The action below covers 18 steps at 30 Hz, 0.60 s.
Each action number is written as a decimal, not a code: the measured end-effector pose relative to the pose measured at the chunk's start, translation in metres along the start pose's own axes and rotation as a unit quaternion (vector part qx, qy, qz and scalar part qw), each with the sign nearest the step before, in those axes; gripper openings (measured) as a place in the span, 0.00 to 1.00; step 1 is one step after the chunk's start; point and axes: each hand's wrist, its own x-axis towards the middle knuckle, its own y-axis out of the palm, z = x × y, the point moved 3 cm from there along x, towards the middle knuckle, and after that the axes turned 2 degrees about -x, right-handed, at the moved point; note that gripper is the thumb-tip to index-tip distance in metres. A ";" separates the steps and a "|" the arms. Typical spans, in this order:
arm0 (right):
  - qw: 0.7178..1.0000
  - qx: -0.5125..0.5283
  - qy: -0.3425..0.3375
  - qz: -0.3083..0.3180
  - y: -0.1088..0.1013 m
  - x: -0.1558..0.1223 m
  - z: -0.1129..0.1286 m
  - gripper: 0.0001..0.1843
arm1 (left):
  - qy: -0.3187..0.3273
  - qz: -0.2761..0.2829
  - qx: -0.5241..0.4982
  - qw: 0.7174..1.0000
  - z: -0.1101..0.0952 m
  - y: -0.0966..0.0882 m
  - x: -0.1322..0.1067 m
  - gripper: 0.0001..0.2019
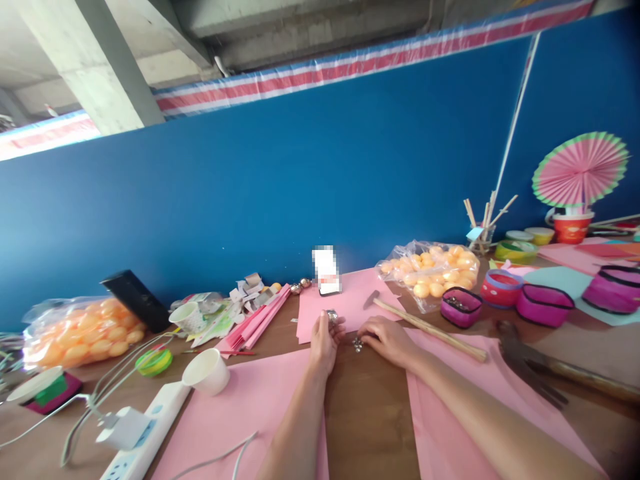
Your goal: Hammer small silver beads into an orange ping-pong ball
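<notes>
My left hand [324, 341] rests on the brown table [370, 413] with its fingers curled round a small silver metal piece [332, 313]. Just to its right, my right hand [387, 339] lies knuckles up, its fingertips pinched over a little cluster of silver metal bits [357, 344] on the wood. Pink paper sheets [345, 303] lie in front of, left of and right of both hands. A long wooden stick [430, 330] lies slanted just beyond my right hand.
Bags of orange balls sit at left [75, 333] and back right [433, 270]. Paper cups [207, 371], a power strip [145, 433] with cables, a hammer [530, 363], magenta pouches [544, 305], tape rolls and a pink paper fan [580, 170] stand about. A blue wall rises behind.
</notes>
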 end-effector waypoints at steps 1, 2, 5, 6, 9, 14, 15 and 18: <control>1.000 0.002 -0.004 0.003 -0.001 0.000 0.001 0.09 | 0.000 0.001 0.005 1.000 0.001 0.000 0.000 0.18; 1.000 0.004 -0.005 0.004 -0.002 0.000 0.002 0.10 | 0.002 0.003 0.011 1.000 0.001 0.000 0.000 0.18; 1.000 0.005 -0.002 0.003 -0.003 0.000 0.003 0.09 | 0.011 0.012 0.027 0.999 0.002 0.000 0.001 0.18; 1.000 0.004 -0.001 0.003 -0.003 0.000 0.003 0.09 | 0.014 0.013 0.031 0.999 0.002 0.000 0.001 0.18; 1.000 -0.003 -0.002 0.006 0.000 0.000 0.002 0.08 | 0.016 0.014 0.036 0.999 0.001 0.001 0.000 0.18; 1.000 -0.003 0.001 0.005 0.002 0.000 0.000 0.08 | 0.014 0.014 0.033 0.999 0.000 0.001 -0.001 0.18; 1.000 -0.001 0.000 0.005 0.002 0.000 0.001 0.08 | 0.014 0.015 0.033 0.999 0.000 0.001 -0.001 0.18; 1.000 0.003 -0.003 -0.003 -0.001 0.000 0.002 0.09 | 0.016 0.019 0.036 0.999 0.001 0.001 0.000 0.18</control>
